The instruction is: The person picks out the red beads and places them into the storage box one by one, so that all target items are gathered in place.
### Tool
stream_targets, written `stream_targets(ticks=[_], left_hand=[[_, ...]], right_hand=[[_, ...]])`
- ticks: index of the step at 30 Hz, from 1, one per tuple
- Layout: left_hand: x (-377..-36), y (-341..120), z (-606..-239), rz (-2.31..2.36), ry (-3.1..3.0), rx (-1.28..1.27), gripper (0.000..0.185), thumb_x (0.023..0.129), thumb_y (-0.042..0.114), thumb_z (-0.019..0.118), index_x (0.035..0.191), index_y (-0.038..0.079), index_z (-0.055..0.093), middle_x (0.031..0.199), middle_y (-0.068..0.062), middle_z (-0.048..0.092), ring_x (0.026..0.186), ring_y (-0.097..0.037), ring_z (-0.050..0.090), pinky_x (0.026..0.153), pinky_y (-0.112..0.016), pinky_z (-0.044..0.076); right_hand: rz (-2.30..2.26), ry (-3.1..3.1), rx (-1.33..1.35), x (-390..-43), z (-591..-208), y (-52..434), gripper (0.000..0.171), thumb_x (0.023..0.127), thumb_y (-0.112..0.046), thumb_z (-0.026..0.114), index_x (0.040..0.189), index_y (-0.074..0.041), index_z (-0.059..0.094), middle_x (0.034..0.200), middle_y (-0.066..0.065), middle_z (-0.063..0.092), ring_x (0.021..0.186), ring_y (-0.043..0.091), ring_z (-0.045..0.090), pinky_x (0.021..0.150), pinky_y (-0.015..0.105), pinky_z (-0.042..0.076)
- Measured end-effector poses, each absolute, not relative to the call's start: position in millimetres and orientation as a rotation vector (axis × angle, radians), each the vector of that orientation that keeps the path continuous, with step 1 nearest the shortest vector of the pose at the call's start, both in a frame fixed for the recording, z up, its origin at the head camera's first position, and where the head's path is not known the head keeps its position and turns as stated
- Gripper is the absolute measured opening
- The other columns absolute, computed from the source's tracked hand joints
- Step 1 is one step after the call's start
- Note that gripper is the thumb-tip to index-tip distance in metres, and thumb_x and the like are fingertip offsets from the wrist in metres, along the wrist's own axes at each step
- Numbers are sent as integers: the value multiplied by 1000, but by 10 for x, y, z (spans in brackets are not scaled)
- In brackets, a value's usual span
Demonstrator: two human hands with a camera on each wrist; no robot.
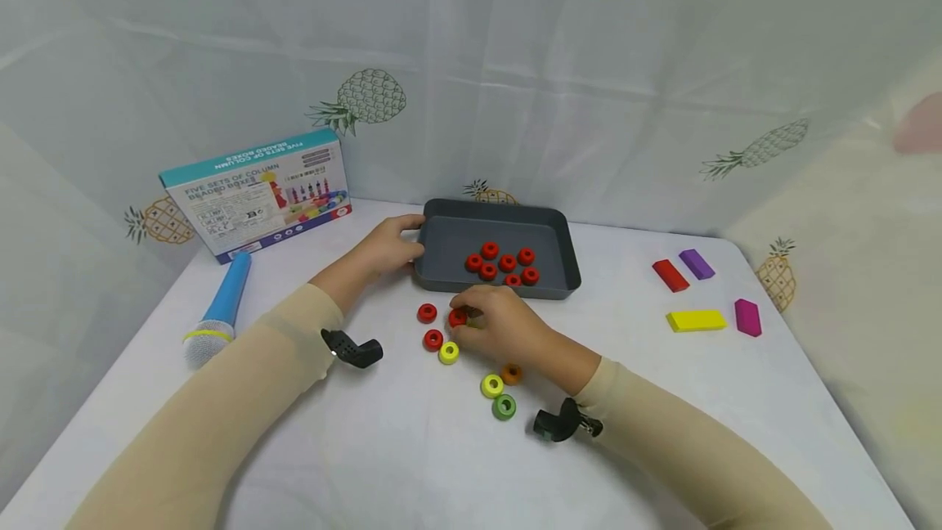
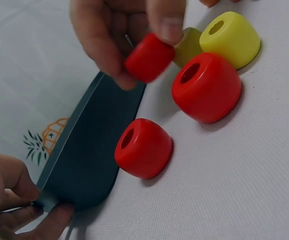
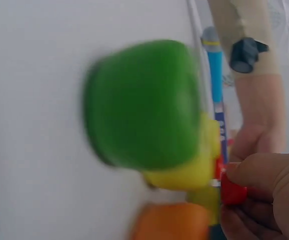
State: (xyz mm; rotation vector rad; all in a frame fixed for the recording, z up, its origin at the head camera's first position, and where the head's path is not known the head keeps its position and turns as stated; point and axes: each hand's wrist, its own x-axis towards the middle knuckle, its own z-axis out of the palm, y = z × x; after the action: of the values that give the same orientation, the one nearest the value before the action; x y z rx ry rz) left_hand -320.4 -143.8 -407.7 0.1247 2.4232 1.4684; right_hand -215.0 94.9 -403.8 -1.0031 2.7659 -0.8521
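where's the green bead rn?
Head view: the green bead lies on the white table nearest the camera, just below a yellow bead, beside the right forearm and its wrist camera.

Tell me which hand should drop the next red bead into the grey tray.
Right. The right hand pinches a red bead beside the tray, while the left hand grips the tray's corner.

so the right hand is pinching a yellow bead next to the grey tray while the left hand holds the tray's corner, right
Not quite: the bead pinched by the right hand is red, not yellow, as the left wrist view shows plainly. The rest holds: it is beside the grey tray, and the left hand holds the tray's corner.
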Motion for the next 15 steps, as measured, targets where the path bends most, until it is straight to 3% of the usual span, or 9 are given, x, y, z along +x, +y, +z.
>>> stream_targets(ticks=[5, 10, 15], left_hand=[[-3195, -1437, -4087, 1479, 2415, 121, 71, 92, 8, 58, 158, 13, 35, 162, -11, 35, 132, -29, 47, 93, -41, 59], [-3190, -1429, -4090, 1486, 2408, 115, 70, 92, 8, 58, 158, 13, 36, 162, -11, 35, 132, -30, 47, 92, -41, 59], [-3198, -1437, -4085, 1506, 2410, 124, 69, 92, 8, 58, 158, 12, 36, 162, -11, 35, 130, -30, 47, 92, -41, 59]], right_hand=[[-898, 2776, -975, -2233, -3854, 990, 37, 88, -19, 78, 122, -7, 71, 114, -2, 71, 100, 16, 68, 89, 35, 60], [-941, 2822, -983, -2465, -3735, 1029, 33, 88, -17, 78, 119, -8, 72, 110, 0, 71, 94, 10, 69, 83, 27, 60], [-936, 2835, -960, -2742, -3732, 1026, 33, 90, -19, 77, 120, -6, 71, 109, 2, 71, 92, 11, 67, 80, 27, 60]])
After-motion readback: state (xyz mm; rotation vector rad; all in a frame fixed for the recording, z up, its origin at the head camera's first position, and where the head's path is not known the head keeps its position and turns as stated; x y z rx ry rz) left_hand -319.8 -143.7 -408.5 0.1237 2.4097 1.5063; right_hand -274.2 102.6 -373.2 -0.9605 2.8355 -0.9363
